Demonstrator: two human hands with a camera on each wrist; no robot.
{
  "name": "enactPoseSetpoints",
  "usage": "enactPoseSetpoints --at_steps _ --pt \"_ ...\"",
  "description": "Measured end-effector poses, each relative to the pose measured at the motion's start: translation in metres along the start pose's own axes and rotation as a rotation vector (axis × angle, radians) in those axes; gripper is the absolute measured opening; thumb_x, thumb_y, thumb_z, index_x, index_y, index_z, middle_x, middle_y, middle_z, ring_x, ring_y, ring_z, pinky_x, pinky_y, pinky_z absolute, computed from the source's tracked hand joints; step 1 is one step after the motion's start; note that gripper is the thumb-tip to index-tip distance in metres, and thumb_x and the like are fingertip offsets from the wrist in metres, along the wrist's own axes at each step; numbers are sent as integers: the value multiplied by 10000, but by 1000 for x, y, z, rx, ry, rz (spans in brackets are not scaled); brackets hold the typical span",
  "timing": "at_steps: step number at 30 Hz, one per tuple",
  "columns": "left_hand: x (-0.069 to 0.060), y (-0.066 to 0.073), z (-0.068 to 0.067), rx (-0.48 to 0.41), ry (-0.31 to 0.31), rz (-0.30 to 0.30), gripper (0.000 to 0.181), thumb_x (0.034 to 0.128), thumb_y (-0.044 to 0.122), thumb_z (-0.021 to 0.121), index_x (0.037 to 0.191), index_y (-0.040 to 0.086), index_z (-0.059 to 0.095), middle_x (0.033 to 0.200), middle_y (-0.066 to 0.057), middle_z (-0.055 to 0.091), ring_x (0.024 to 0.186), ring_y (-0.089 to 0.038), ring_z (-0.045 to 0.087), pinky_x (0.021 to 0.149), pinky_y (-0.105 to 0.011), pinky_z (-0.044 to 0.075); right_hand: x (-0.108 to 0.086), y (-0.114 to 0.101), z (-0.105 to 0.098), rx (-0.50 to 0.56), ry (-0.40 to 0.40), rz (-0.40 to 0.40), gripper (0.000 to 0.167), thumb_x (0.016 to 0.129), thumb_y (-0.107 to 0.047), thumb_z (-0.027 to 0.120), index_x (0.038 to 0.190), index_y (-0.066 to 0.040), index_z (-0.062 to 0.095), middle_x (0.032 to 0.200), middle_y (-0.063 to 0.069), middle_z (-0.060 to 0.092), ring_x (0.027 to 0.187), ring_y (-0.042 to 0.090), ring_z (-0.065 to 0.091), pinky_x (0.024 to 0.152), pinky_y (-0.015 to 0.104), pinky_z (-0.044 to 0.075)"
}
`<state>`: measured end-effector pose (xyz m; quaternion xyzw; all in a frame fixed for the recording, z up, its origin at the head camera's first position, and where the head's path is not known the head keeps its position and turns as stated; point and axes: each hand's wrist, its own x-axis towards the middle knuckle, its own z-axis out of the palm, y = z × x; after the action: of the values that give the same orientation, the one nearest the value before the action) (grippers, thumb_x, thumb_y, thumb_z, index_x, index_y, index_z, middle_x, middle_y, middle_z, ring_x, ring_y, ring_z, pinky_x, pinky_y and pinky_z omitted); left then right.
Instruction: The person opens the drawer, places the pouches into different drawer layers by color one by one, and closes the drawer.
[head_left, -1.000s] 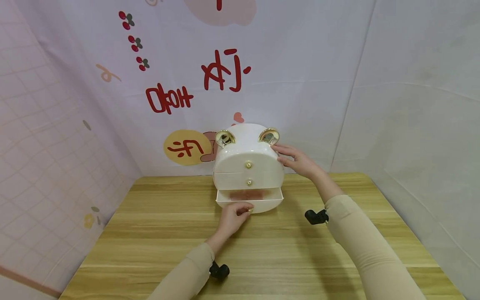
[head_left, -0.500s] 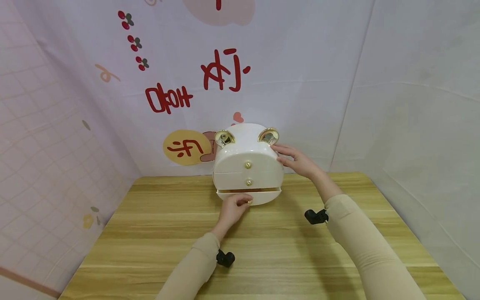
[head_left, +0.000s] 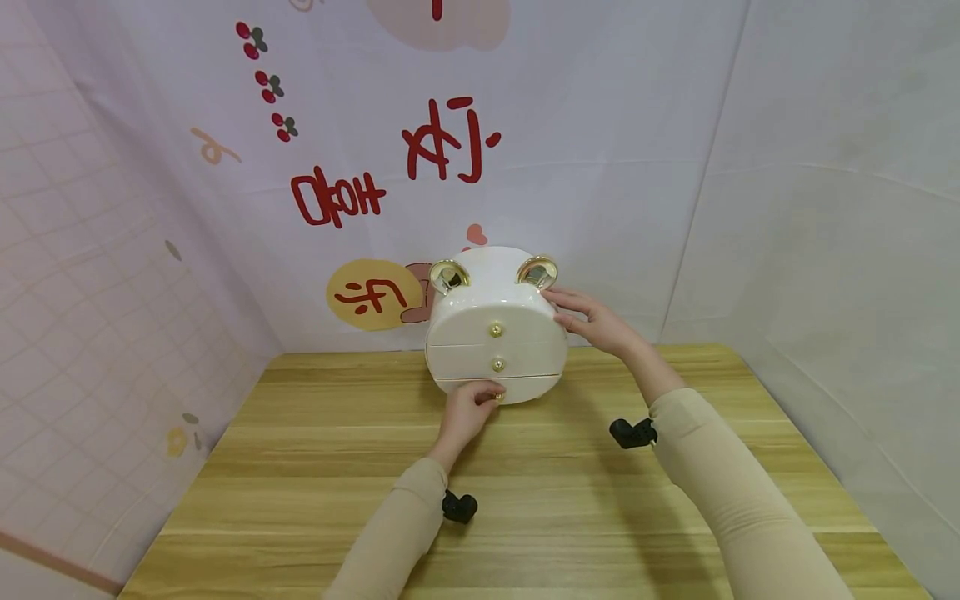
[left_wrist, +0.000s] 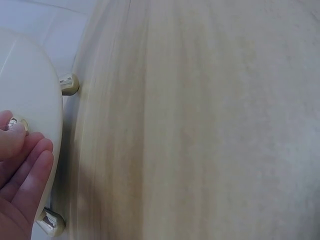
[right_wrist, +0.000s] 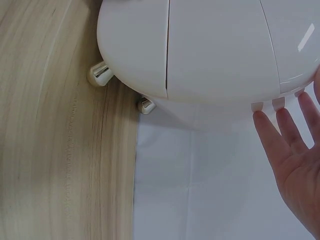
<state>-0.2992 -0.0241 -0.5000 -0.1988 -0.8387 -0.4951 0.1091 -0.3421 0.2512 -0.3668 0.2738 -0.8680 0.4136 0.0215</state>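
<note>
A white rounded storage box (head_left: 457, 362) with three drawers, gold knobs and two gold ear-like pieces on top stands at the back of the table. Its bottom drawer (head_left: 531, 389) sits flush with the front, or nearly so. My left hand (head_left: 465, 412) pinches that drawer's gold knob (left_wrist: 20, 124) between thumb and fingers. High on the box's right side rests my right hand (head_left: 596, 323). In the right wrist view its fingers (right_wrist: 272, 137) are extended, with the tips touching the white side. Short gold feet (right_wrist: 101, 75) hold the box off the wood.
The wooden table (head_left: 345, 467) spreads out in front of the box. Behind it hangs a pale cloth (head_left: 600, 208) printed with red characters and cherries. A black wrist device (head_left: 459, 507) is on the left sleeve, another black device (head_left: 632, 433) on the right.
The bottom drawer has slid inward from partly pulled out to about flush, my left hand moving forward with its knob. My right hand has stayed on the box's side.
</note>
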Motion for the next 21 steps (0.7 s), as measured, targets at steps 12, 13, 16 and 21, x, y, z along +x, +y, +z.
enactPoseSetpoints --at_steps 12,13,16,21 --pt "0 0 -1 15 11 -16 223 835 -62 748 1007 77 774 998 -40 737 896 -203 691 785 -332 556 0 -2 2 10 -5 4 486 1039 -224 537 1510 -154 439 1598 119 269 1461 375 195 1103 647 240" --pt "-1 0 -1 16 5 -11 219 838 -52 750 1014 76 772 1000 -39 736 892 -200 689 782 -329 555 0 -1 2 11 -3 6 487 1039 -223 539 1510 -155 439 1598 119 269 1460 375 196 1102 650 240" --pt "-2 0 -3 19 -23 11 220 848 -30 748 1046 65 761 1000 -50 733 864 -193 682 769 -315 552 -1 0 2 16 2 12 490 1038 -226 540 1512 -162 437 1598 123 271 1460 376 200 1099 659 236" --pt "-8 1 -8 15 -96 33 271 874 -1 727 1142 39 723 992 -105 724 847 -193 676 767 -313 552 -3 4 4 52 19 21 490 1036 -191 543 1512 -146 433 1600 127 275 1464 369 198 1103 656 230"
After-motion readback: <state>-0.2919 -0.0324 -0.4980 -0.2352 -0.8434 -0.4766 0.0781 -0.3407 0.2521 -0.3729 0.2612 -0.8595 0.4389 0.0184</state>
